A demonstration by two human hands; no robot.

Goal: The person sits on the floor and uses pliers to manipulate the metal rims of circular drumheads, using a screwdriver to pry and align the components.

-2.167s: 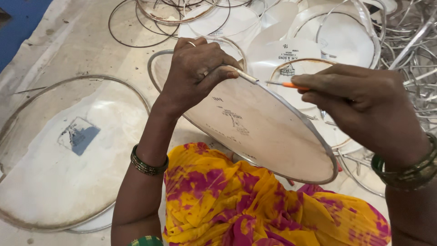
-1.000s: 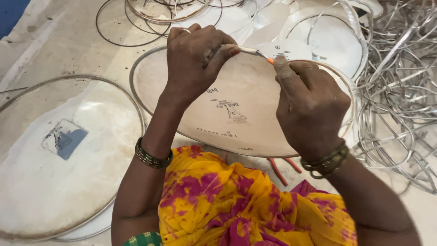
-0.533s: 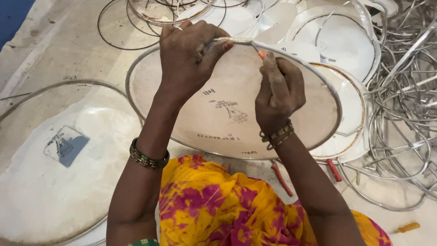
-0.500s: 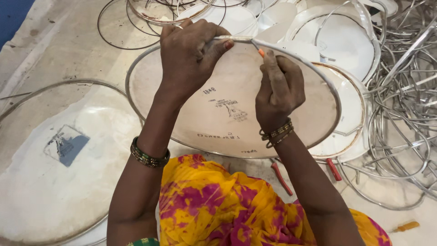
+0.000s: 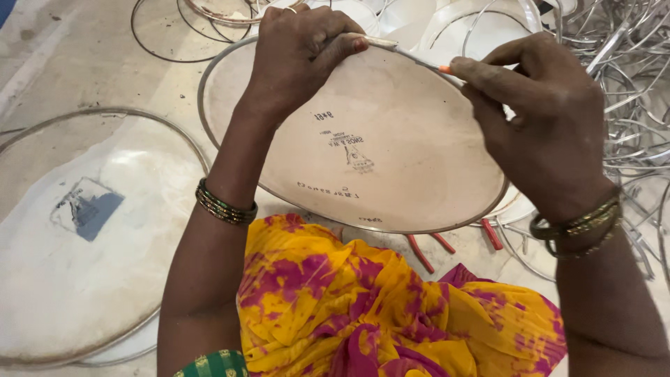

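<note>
— Head view: what step?
— Fitting the metal rim point(image 5: 412, 59) round the pale oval disc point(image 5: 363, 139), propped over the lap. Left hand point(image 5: 296, 52) clamping disc edge and rim, fingers pressed together on them.
— Right hand point(image 5: 548, 119)?
— Pinching an orange-tipped tool point(image 5: 444, 69), probably against the rim.
— Next?
— Likely working further round the edge, grip steady.
</note>
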